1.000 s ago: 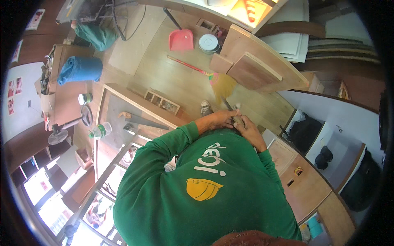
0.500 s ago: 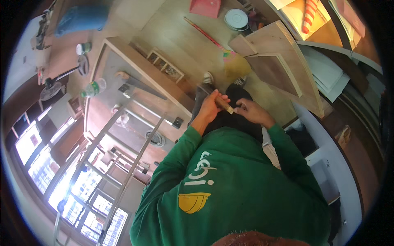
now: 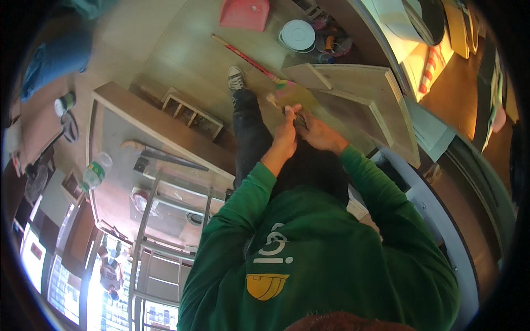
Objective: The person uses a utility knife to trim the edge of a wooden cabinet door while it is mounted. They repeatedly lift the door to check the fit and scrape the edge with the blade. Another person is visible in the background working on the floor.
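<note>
My left hand [image 3: 284, 137] and my right hand [image 3: 324, 134] meet in front of my thighs, fingers closed. Between them shows a short brown piece of a wooden-handled tool [image 3: 300, 121]; most of it is covered by the fingers, so its working end cannot be made out. A small pale piece [image 3: 273, 101] shows just beyond the left fingertips, and I cannot tell whether it belongs to the tool. Past the hands a broom [image 3: 254, 63] with a red-striped handle lies on the floor, its yellowish bristles partly hidden behind them.
A wooden-edged panel [image 3: 165, 140] lies to the left, bearing a handsaw [image 3: 171, 156], a plastic bottle [image 3: 95, 172] and a metal ladder [image 3: 144, 220]. Wooden boards [image 3: 359, 83] lean at the right. Farther off are a white lidded bucket [image 3: 298, 36] and a pink dustpan [image 3: 244, 13].
My right hand has come in from the side and closed beside the left. The handle, plainly visible before, is now mostly covered. My view has shifted, and one foot stands farther forward.
</note>
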The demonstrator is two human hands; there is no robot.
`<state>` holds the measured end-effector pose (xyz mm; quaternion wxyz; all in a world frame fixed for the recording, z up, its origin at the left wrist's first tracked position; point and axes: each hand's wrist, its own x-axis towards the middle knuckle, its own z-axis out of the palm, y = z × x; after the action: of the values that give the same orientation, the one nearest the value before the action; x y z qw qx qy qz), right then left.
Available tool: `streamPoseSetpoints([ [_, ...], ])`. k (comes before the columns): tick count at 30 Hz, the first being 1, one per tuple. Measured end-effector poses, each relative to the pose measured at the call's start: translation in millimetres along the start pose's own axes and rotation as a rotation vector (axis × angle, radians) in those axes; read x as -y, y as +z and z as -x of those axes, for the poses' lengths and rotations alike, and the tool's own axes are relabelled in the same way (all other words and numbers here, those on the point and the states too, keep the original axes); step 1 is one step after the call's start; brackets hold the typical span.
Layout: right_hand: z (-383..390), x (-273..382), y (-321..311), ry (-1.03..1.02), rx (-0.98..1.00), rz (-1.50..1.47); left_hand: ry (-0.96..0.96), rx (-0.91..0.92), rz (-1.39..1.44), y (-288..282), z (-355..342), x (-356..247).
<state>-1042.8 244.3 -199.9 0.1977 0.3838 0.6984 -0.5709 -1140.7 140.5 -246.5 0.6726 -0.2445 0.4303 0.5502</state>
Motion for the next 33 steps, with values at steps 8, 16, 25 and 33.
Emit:
streamPoseSetpoints([
  [8,-199.0,-103.8,-64.7,0.259,-0.427,-0.651,-0.02,0.123,-0.625,-57.9,-131.5,-57.7],
  [16,-372.7,-291.3,-183.9,0.663,-0.901,-1.201,0.325,0.154,-1.235,-120.6,-224.8,-23.8],
  [25,-393.3,-279.9,-150.3,0.155,-0.552,0.67,0.308,0.058,-1.589,-121.2,-264.7,-30.8],
  [33,-185.5,-68.7,-7.4,0.255,-0.509,-0.474,0.215,-0.045,-1.104,-168.0,-235.4,-9.5],
])
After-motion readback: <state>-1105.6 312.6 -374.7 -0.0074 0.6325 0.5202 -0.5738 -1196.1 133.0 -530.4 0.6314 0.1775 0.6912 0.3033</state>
